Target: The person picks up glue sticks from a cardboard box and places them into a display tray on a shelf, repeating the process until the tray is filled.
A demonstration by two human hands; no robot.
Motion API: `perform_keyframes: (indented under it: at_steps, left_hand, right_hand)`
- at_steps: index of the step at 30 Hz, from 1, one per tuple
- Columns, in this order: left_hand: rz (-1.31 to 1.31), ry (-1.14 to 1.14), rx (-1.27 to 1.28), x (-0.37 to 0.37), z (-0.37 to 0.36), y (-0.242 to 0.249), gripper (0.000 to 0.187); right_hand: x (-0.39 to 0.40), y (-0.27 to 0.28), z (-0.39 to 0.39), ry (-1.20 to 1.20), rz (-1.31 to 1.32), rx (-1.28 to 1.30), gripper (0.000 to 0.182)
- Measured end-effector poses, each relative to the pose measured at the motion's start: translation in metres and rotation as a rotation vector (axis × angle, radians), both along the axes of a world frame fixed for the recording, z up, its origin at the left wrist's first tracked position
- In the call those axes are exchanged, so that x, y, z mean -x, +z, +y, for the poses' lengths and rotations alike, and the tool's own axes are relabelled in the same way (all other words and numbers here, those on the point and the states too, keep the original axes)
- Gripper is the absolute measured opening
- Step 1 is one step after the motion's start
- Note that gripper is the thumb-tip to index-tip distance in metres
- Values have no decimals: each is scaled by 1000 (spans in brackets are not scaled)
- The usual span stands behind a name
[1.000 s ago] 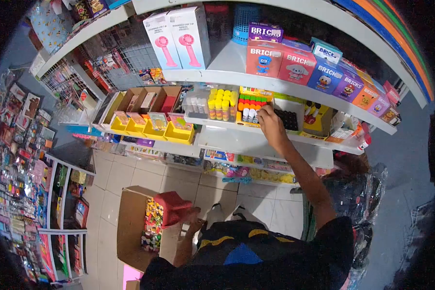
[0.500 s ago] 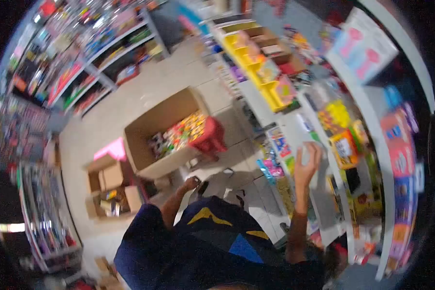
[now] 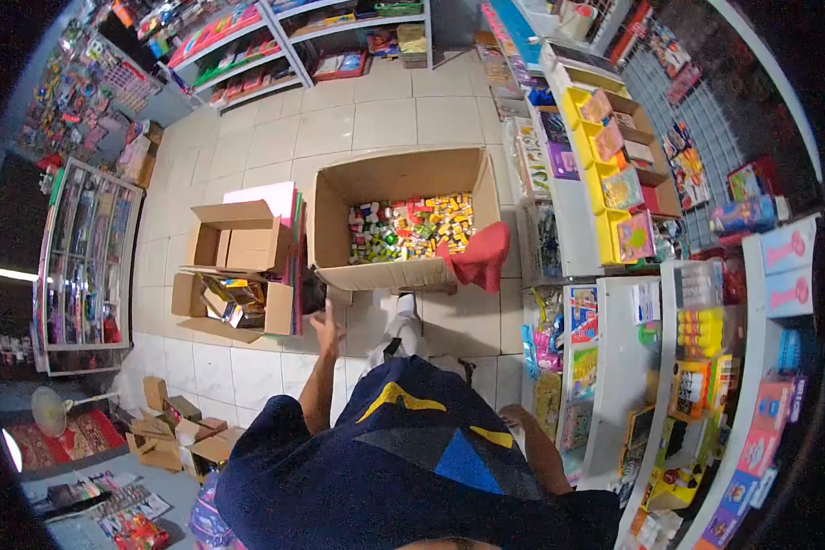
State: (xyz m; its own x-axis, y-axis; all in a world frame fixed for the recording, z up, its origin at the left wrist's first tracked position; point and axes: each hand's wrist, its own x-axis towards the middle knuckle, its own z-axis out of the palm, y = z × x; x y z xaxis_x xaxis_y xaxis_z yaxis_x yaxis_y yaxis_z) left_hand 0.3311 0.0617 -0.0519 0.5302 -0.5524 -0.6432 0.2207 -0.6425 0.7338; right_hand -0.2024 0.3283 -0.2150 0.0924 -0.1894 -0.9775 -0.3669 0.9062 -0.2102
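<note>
My left hand [image 3: 326,327] hangs low in front of the big cardboard box [image 3: 403,167], with fingers apart and nothing visible in them. The box stands open and holds many small bottles [image 3: 411,229] with yellow, red, green and white labels or caps. A red cloth-like thing [image 3: 479,258] drapes over its near right corner. Down by my right side, close to my shirt, is my right hand [image 3: 515,418]; its fingers are too small and partly hidden to read. A smaller open carton [image 3: 279,309] with dark and yellow packs lies left of my left hand.
Another open carton [image 3: 236,246] stands beside pink and white sheets [image 3: 280,197]. White shelves [image 3: 621,367] with packaged goods and a yellow display tray [image 3: 605,206] line the right. A glass case [image 3: 87,266] and a fan [image 3: 50,411] are at the left.
My right hand has dropped from beside the right-hand shelf to my side. My view has turned right, and my left hand's fingers now show more spread.
</note>
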Motion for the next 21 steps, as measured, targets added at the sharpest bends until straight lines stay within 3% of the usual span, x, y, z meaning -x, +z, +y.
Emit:
perform_keyframes:
  at_steps: [1, 2, 4, 6, 8, 9, 10, 12, 13, 14, 16, 18, 19, 21]
  left_hand:
    - [-1, 69, 35, -12, -16, -4, 85]
    - [-3, 138, 69, -22, -34, -9, 87]
    - [26, 90, 162, -28, -71, 19, 94]
    - [116, 144, 77, -28, -105, 37, 96]
    - [179, -48, 106, -57, -136, -39, 95]
    - [29, -106, 96, -45, -142, -28, 85]
    - [-68, -363, 72, -53, -151, -46, 69]
    - [-4, -106, 205, -41, -150, -56, 53]
    - [-84, -172, 165, -44, -148, -61, 50]
    - [-164, -238, 126, -47, -146, -66, 47]
    - [-291, -311, 114, -48, -150, -68, 43]
    - [-385, -333, 142, -47, -142, -61, 39]
    - [-293, -274, 164, -49, -145, -73, 43]
    - [-237, -272, 129, -49, -145, -80, 44]
  right_hand:
    - [28, -59, 16, -208, -158, -9, 37]
    - [50, -88, 4, 26, -274, 234, 39]
    - [71, -102, -23, 217, -168, 414, 35]
    - [60, -70, -103, 472, 327, 861, 28]
    - [34, -37, -201, 364, 765, 1169, 30]
    - [23, -10, -244, 110, 801, 1070, 34]
    - [4, 35, -290, -76, 778, 1097, 36]
    - [-21, 77, -366, -425, 779, 1226, 41]
    - [-36, 99, -396, -449, 797, 1339, 41]
    - [-51, 119, -423, -472, 812, 1454, 41]
    - [-80, 143, -462, -405, 869, 1414, 48]
    - [-104, 157, -473, -74, 964, 1461, 52]
    - [-108, 153, -472, 96, 1003, 1468, 56]
    - [-101, 132, -472, 60, 833, 1214, 58]
